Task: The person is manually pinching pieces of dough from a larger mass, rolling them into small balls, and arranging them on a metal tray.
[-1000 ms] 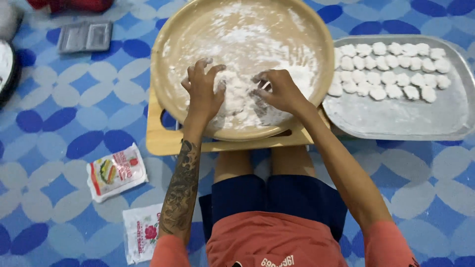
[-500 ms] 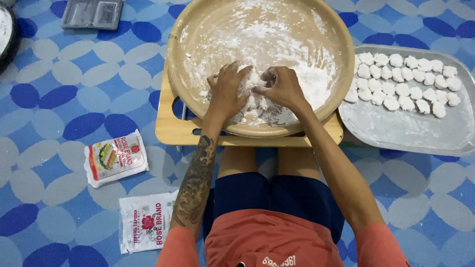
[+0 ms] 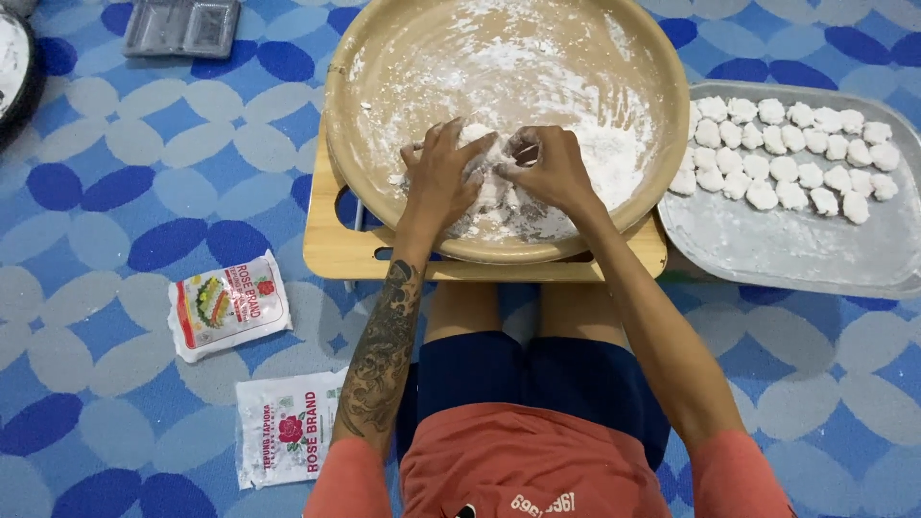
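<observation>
While both hands press into the white dough (image 3: 494, 197) at the near side of the round tan tray (image 3: 384, 67), the weight sits close to the rim, and that is where trouble could start. The left hand (image 3: 443, 177) lies spread and curled over the lump, the right hand (image 3: 549, 168) is cupped against it with fingers bent, so both grasp the dough itself. The tray rests on a small wooden worktop (image 3: 331, 254) over the person's lap (its edge overhangs the board on several sides), so a hard downward push near the front could tip it and spill loose flour (image 3: 614, 153) onto the patterned floor mat (image 3: 115, 192). A wide elbow swing to the right might also knock the metal tray (image 3: 787, 249) holding rows of shaped dough pieces (image 3: 787, 168), which stands just beside the worktop. Two flour packets (image 3: 228, 305) lie well apart, out of harm's way.
</observation>
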